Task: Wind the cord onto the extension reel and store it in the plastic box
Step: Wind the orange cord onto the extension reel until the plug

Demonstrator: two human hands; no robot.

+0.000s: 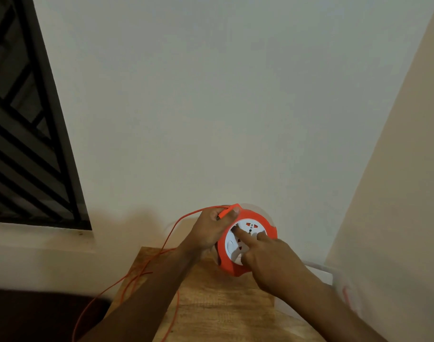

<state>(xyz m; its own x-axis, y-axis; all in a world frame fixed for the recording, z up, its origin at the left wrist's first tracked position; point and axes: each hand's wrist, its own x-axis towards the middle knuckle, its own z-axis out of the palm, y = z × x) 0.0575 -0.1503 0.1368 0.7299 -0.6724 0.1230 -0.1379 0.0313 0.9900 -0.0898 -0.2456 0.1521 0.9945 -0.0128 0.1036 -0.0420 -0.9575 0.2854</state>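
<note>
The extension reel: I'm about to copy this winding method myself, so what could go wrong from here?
1. The loose orange cord crosses over itself on the wooden table and trails off its edge; it may snag or knot as it feeds in.
2. The right hand has a fingertip on the socket face of the extension reel; it could slip.
3. The left hand holds both reel and cord, so windings may bunch unevenly.

Orange reel [248, 266] with white face, orange cord [146, 264], tan table [223, 307].
</note>
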